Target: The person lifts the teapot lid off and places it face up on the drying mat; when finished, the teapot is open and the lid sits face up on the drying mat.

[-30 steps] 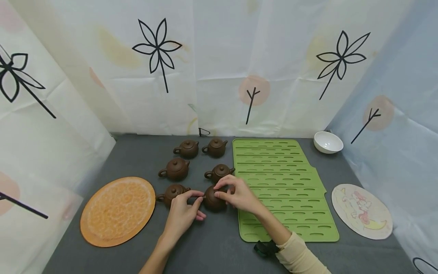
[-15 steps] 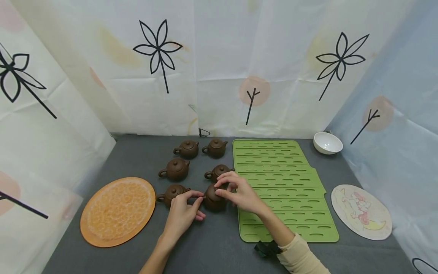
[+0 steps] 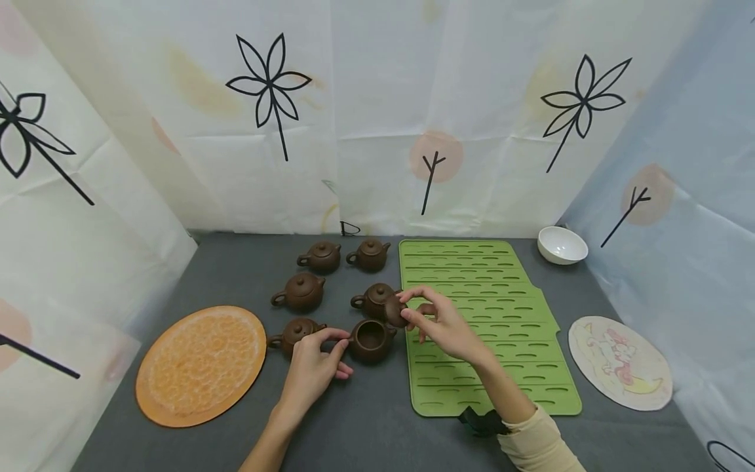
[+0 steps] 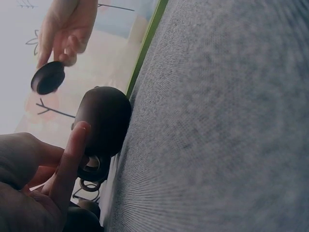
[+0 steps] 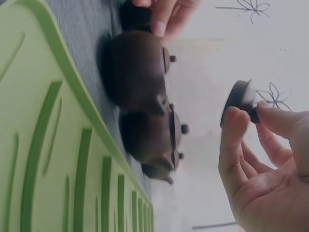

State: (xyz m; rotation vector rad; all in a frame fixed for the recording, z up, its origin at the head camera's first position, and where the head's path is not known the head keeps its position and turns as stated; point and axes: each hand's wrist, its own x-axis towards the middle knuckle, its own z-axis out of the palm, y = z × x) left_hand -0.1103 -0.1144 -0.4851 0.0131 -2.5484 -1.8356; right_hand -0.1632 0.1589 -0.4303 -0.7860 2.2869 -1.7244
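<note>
In the head view a brown teapot (image 3: pixel 370 352) stands upright at the front of a group, its round mouth uncovered. My left hand (image 3: pixel 312 370) pinches this pot's handle, as the left wrist view also shows at the ring-shaped handle (image 4: pixel 92 171). Up and to the right of the mouth, my right hand (image 3: pixel 444 324) holds the teapot lid (image 3: pixel 395 313) tilted in the air. In the right wrist view thumb and fingers grip the lid (image 5: pixel 240 99) by its knob. Directly behind the uncovered pot stands another lidded teapot (image 3: pixel 373 298), partly covered by the lid.
Several more lidded brown teapots (image 3: pixel 303 292) stand behind and to the left. A ridged green mat (image 3: pixel 489 367) lies at the right. An orange round mat (image 3: pixel 203 367) is at the left. Farther right are a white bowl (image 3: pixel 562 246) and an oval picture mat (image 3: pixel 620 364).
My right hand has lifted the lid off the front teapot and moved it up and to the right, baring the mouth. My left hand has kept its hold on the handle.
</note>
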